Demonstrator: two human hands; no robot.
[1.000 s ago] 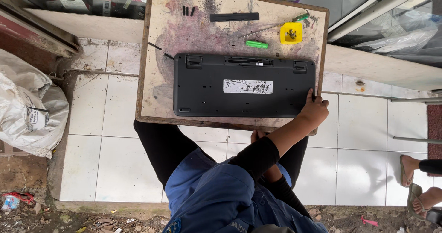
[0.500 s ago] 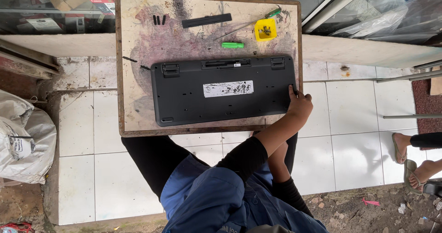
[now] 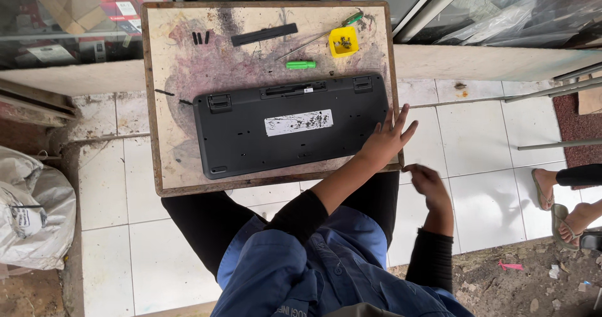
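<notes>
White floor tiles (image 3: 119,242) spread wide under everything, running out to bare dirt at the lower right, where another person's sandalled feet (image 3: 558,207) stand well apart from the work. A grey sack (image 3: 31,213) slumps at the left edge. Across the top runs a glass shopfront.

The worn wooden bench (image 3: 172,66) is a stained board with a raised rim. Its near edge sits over the seated person's knees, and its right edge stands just beside the hands. Most open board lies left of and behind the keyboard.

The black keyboard (image 3: 251,135) lies face down, slightly tilted, filling the near half of the bench, with its right end close to the bench's right rim. Its underside shows two folded feet near the far corners, a scuffed white label in the middle and a long battery recess along the far edge.

Behind it lie a black strip cover (image 3: 264,34), a screwdriver with a green handle (image 3: 316,36), a loose green handle (image 3: 300,65) and a small yellow tray (image 3: 343,42) of screws.

The left hand (image 3: 385,138) rests with fingers spread flat, gripping nothing, at the keyboard's right end. The right hand (image 3: 426,185) hovers blurred beyond the bench corner, fingers loosely curled and empty.
</notes>
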